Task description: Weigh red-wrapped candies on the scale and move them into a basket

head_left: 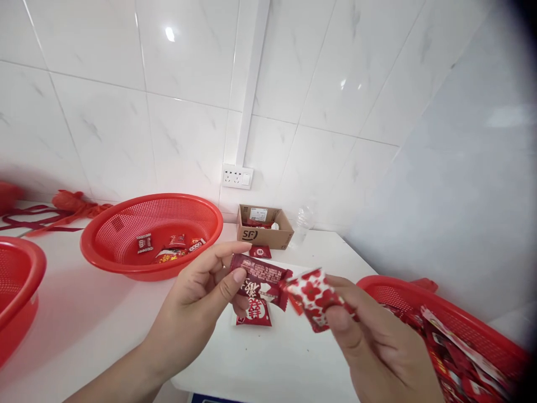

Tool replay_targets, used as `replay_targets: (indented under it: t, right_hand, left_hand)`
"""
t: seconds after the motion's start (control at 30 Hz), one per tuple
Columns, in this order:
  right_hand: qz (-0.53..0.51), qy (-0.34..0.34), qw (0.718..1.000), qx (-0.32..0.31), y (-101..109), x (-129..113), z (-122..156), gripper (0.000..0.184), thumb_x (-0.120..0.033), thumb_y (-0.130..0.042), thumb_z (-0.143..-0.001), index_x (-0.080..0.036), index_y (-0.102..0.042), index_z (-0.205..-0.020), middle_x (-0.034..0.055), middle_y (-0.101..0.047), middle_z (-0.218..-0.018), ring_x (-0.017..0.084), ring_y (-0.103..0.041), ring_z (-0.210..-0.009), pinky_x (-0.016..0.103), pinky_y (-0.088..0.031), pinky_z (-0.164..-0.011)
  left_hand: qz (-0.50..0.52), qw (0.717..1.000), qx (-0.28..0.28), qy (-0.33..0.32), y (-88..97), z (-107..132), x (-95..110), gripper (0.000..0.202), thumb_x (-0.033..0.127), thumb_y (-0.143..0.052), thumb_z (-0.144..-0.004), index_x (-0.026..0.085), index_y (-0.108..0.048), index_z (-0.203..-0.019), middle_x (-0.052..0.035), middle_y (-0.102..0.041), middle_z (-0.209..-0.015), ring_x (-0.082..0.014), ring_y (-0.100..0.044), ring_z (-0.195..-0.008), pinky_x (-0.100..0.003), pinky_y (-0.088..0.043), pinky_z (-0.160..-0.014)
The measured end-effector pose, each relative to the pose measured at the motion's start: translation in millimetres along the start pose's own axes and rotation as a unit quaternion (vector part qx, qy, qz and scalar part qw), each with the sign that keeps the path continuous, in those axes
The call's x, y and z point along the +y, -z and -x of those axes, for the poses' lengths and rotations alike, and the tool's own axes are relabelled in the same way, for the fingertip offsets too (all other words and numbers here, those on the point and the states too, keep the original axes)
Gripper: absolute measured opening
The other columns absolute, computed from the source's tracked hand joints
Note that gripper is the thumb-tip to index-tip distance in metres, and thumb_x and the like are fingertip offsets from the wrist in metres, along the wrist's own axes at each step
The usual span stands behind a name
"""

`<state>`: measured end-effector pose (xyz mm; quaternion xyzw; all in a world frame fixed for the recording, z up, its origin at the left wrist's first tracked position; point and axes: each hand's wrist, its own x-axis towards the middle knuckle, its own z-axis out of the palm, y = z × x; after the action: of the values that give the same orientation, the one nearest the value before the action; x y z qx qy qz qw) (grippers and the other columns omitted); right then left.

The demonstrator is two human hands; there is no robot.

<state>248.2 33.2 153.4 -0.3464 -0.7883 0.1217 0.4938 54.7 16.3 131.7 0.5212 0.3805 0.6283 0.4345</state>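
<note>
My left hand (205, 305) pinches a dark red snack packet (262, 280) with white lettering between thumb and fingers, above the white table. In my right hand (373, 330) is a white packet with red flowers (312, 296), gripped near its right end. The two packets meet or overlap at the dark one's right end; whether they are joined I cannot tell. Below the dark packet lies a red packet with a white round print (254, 313), partly covered from view. Another small red packet (260, 252) rests on the table farther back.
A red plastic basket (121, 224) with several packets stands at the back left, and another red basket (25, 263) at the left edge. At right, a red basket (403, 285) is filled with packets. Against the wall are an open cardboard box (268, 238) and a clear plastic bottle (302, 224).
</note>
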Motion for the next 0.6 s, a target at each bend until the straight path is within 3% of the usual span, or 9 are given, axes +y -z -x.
replay_targets:
  t: [0.1, 0.2, 0.33, 0.47, 0.6]
  right_hand:
    - [-0.045, -0.001, 0.994, -0.102, -0.7, -1.3, -0.8, 0.019, -0.032, -0.052, -0.089, -0.026, -0.069, -0.091, 0.0035, -0.065, -0.11, 0.023, -0.063, -0.097, 0.028, -0.055, -0.077]
    - [-0.055, 0.008, 0.985, -0.164, -2.0, -0.4, -0.3, 0.02, -0.029, -0.051, -0.09, -0.029, -0.067, -0.102, 0.0013, -0.065, -0.112, 0.021, -0.06, -0.104, 0.026, -0.052, -0.085]
    - [-0.032, 0.038, 0.988, -0.144, -2.9, 2.8, 2.3, 0.022, -0.031, -0.052, -0.091, -0.028, -0.066, -0.108, 0.0017, -0.064, -0.113, 0.02, -0.059, -0.106, 0.025, -0.051, -0.087]
    - [-0.002, 0.094, 0.988, -0.123, -3.0, 1.5, -0.2, 0.021, -0.033, -0.052, -0.091, -0.027, -0.066, -0.105, 0.0023, -0.064, -0.114, 0.019, -0.06, -0.103, 0.024, -0.052, -0.084]
    - [0.01, 0.133, 0.983, -0.126, -3.4, -2.1, -4.9, 0.021, -0.033, -0.051, -0.092, -0.025, -0.067, -0.102, 0.0034, -0.065, -0.112, 0.018, -0.061, -0.1, 0.023, -0.054, -0.082]
  left_hand:
    - [0.026, 0.999, -0.02, -0.003, -3.8, 2.2, 2.7, 0.027, 0.025, -0.058, -0.086, 0.033, -0.057, -0.112, 0.0049, -0.058, -0.073, -0.0068, -0.059, -0.061, -0.015, -0.051, -0.058]
    - [0.061, 0.996, -0.057, 0.004, -6.2, 2.3, 5.5, 0.027, 0.023, -0.059, -0.086, 0.034, -0.059, -0.11, 0.0042, -0.061, -0.077, -0.0073, -0.058, -0.07, -0.014, -0.051, -0.063]
    - [0.114, 0.984, -0.128, 0.046, -5.5, -0.4, 4.5, 0.03, 0.024, -0.061, -0.085, 0.034, -0.056, -0.113, 0.0033, -0.062, -0.085, -0.0077, -0.06, -0.077, -0.016, -0.051, -0.068]
    - [0.124, 0.97, -0.185, 0.102, -1.9, -1.2, -2.5, 0.028, 0.03, -0.06, -0.085, 0.03, -0.057, -0.113, 0.0014, -0.063, -0.082, -0.0063, -0.06, -0.061, -0.019, -0.053, -0.06]
    - [0.154, 0.963, -0.196, 0.106, 0.8, -2.1, -5.0, 0.022, 0.032, -0.058, -0.086, 0.027, -0.063, -0.106, 0.0004, -0.062, -0.076, -0.0068, -0.059, -0.056, -0.019, -0.052, -0.055]
